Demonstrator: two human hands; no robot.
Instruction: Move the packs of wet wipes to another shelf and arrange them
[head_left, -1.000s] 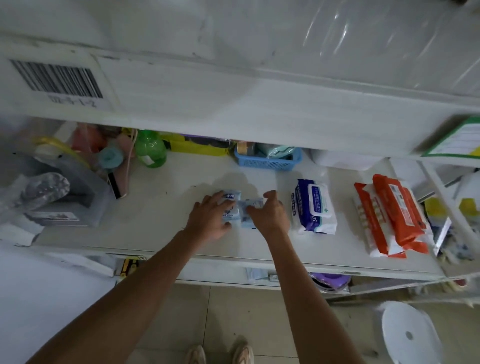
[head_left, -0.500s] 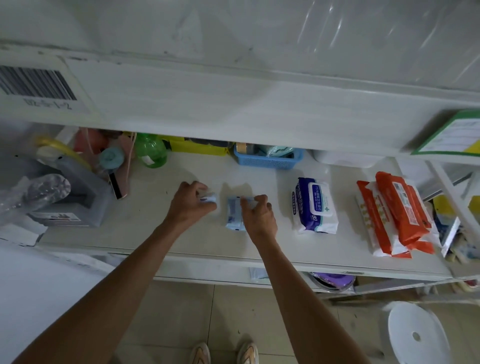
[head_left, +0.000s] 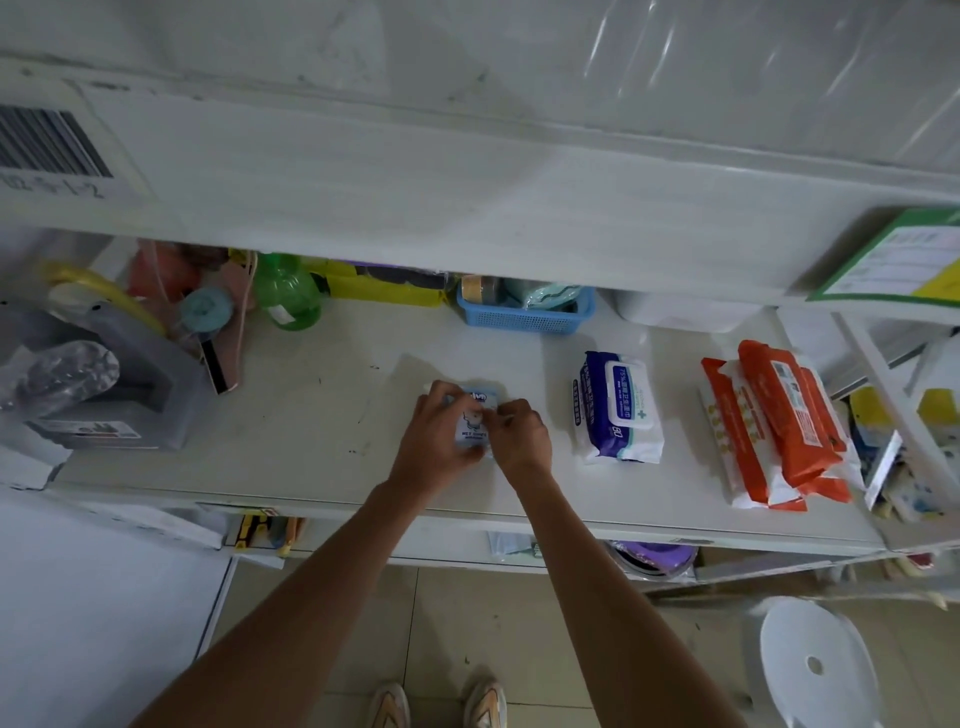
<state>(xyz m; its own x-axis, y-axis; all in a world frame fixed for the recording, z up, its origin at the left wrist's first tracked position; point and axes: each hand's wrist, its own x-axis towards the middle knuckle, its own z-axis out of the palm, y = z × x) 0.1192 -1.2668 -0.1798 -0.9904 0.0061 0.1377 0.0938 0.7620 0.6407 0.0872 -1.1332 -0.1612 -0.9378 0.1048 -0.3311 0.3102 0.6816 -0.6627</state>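
Both hands meet mid-shelf on a small light-blue wipes pack (head_left: 475, 418) lying flat on the white shelf (head_left: 311, 415). Left hand (head_left: 441, 441) covers the pack's left side, fingers curled onto it; right hand (head_left: 519, 436) pinches its right edge, so both are closed on the same pack. Whether a second small pack sits under the hands, cannot tell. Just to the right, apart from the hands, a blue-and-white wipes pack (head_left: 618, 410) lies flat. Further right, orange wipes packs (head_left: 779, 421) overlap in a leaning pile. Blue basket (head_left: 524, 314) and green bottle (head_left: 285, 291) at the back.
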